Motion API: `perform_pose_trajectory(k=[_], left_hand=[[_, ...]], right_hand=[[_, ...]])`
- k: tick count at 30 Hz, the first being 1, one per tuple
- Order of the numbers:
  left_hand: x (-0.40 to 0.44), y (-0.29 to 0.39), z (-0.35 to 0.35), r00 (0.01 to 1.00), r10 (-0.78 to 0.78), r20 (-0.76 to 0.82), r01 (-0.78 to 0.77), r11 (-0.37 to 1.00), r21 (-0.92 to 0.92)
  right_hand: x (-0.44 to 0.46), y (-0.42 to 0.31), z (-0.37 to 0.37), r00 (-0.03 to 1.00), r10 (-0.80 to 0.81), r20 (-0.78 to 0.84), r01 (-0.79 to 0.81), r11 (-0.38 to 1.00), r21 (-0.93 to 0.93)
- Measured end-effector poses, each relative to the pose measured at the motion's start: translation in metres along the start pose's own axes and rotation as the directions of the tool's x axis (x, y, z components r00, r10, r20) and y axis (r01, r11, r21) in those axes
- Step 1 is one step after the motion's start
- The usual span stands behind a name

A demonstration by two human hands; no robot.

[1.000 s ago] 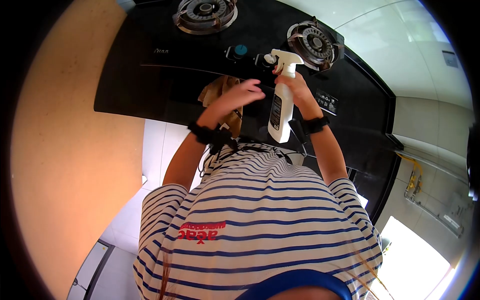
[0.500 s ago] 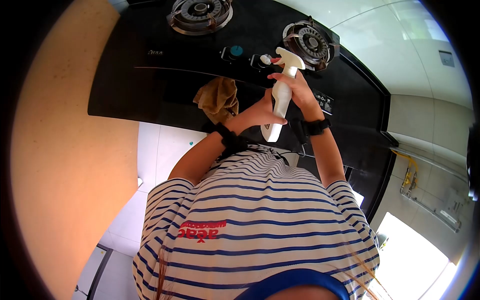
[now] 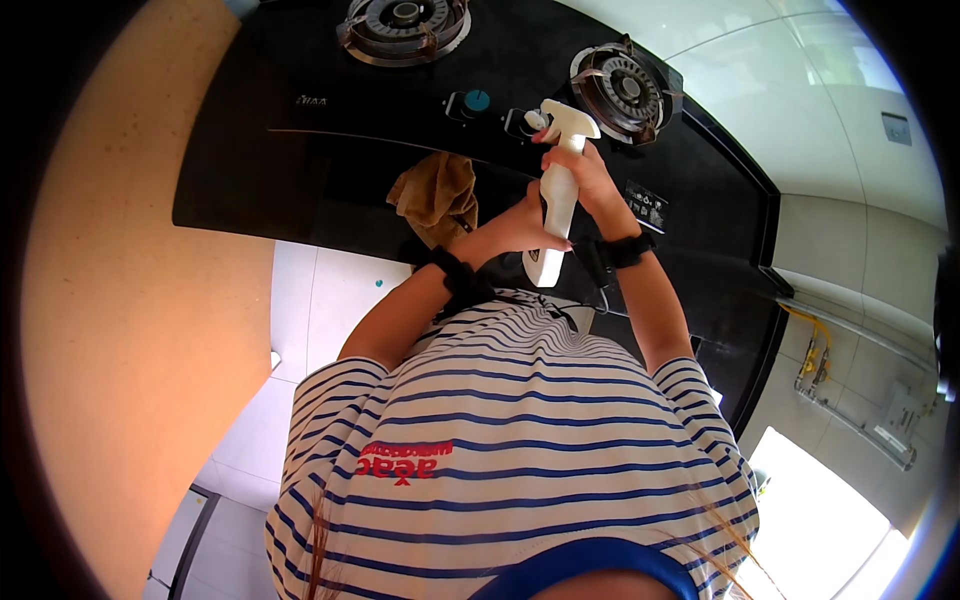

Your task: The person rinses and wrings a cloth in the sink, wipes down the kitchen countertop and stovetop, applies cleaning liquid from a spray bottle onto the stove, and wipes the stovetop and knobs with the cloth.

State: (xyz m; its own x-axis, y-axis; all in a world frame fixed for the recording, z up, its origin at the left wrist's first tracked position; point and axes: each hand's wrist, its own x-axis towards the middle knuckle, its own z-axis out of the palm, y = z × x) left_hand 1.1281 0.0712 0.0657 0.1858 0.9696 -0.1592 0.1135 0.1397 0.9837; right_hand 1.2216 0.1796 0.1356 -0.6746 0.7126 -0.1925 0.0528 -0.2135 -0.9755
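Note:
A white spray bottle [image 3: 556, 205] is held in both my hands above the front part of the black gas stove [image 3: 330, 180], its trigger head pointing away from my body. My left hand [image 3: 515, 226] grips the lower part of the bottle from the left, near its base. My right hand [image 3: 588, 180] is wrapped round the neck, just below the spray head, with fingers by the trigger. To the left of my left hand, a crumpled brown cloth [image 3: 437, 195] lies on the stove's front edge.
Two burners, a left one [image 3: 405, 18] and a right one [image 3: 630, 92], sit behind two control knobs, including a teal-topped knob [image 3: 476, 101]. A tan panel [image 3: 140, 300] stands at left. A yellow gas hose [image 3: 822, 335] and pipes run along the right wall.
The spray head has shifted slightly to the left and down with my right hand, and the bottle stands a little straighter in view. My left hand keeps its grip; the cloth has stayed put.

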Motion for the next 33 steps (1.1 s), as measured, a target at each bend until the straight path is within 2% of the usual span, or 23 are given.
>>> perform_pose_trajectory(k=[2,8,10,23,26,32,33], left_hand=[[0.001,-0.002,0.001,1.0,0.021,-0.001,-0.021,1.0,0.013],[0.002,0.002,-0.001,0.994,-0.098,0.041,0.096,0.995,0.033],[0.003,0.0,0.001,0.994,-0.093,0.05,0.086,0.988,0.125],[0.013,-0.006,-0.002,0.993,-0.094,0.076,0.087,0.992,0.09],[0.013,-0.009,0.0,0.992,-0.083,0.091,0.076,0.994,0.074],[0.018,-0.005,0.002,0.981,-0.073,0.182,0.04,0.983,0.179],[0.017,-0.006,0.0,0.978,-0.036,0.206,0.01,0.992,0.129]], right_hand=[[0.005,0.009,-0.005,0.999,0.035,-0.008,-0.035,0.999,0.014],[0.014,0.016,-0.012,0.989,0.144,-0.018,-0.143,0.989,0.02],[0.016,0.024,-0.016,0.983,0.184,-0.006,-0.183,0.98,0.075],[0.013,0.028,-0.022,0.99,0.122,-0.069,-0.115,0.988,0.102],[0.01,0.031,-0.021,0.987,0.131,-0.089,-0.126,0.991,0.052],[0.001,0.029,-0.032,0.976,0.183,-0.119,-0.175,0.982,0.071],[0.0,0.029,-0.032,0.973,0.196,-0.12,-0.189,0.979,0.072]])
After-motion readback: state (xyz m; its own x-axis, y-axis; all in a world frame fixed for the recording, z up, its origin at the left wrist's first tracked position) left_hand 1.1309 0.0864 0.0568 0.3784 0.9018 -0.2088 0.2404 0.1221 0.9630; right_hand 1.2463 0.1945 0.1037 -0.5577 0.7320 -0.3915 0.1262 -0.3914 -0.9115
